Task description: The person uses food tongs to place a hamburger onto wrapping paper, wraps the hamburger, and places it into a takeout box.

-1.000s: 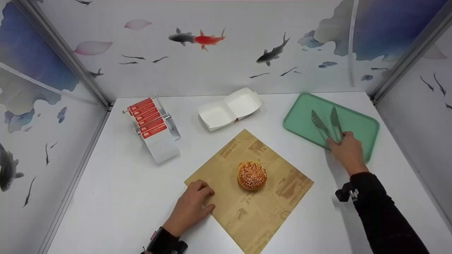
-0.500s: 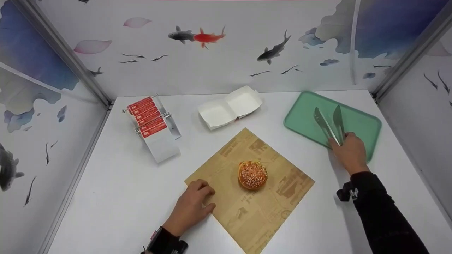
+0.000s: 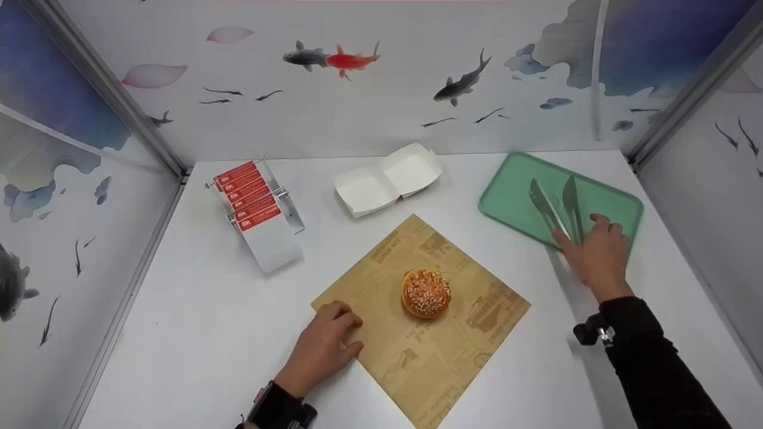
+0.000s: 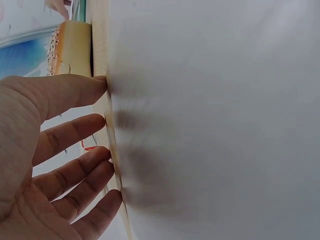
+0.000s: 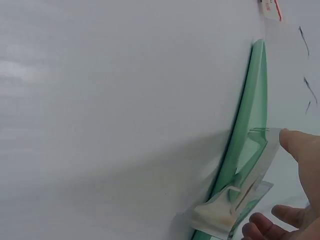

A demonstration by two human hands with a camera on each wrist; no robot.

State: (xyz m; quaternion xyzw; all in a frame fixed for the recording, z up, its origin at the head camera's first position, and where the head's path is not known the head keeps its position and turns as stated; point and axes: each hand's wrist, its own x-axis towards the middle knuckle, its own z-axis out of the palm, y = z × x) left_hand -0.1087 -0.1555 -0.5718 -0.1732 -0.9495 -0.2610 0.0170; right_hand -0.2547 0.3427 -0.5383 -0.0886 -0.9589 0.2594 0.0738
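A sesame-topped burger [image 3: 426, 294] sits on a square of brown printed wrapping paper [image 3: 405, 381]. My left hand [image 3: 325, 345] rests its spread fingertips [image 4: 97, 120] at the paper's left edge, gripping nothing. On the green tray [image 3: 506, 199] at the right lie metal tongs [image 3: 572, 205], their two arms parted and pointing to the back. My right hand [image 3: 602, 256] is loose around the handle end of the tongs. In the right wrist view its thumb [image 5: 295, 140] is right at one tong arm, while the other fingers stand apart from the metal.
An open white paper box [image 3: 387, 179] stands at the back middle. Left of it, a metal rack [image 3: 287, 214] holds several red-and-white paper sleeves [image 3: 256, 208]. Printed walls enclose the white table [image 3: 197, 333] at the back and sides.
My right hand has loosened from the tongs and shifted slightly right, its fingers spreading off one arm. The tongs now lie still on the tray. My left hand has stayed in place.
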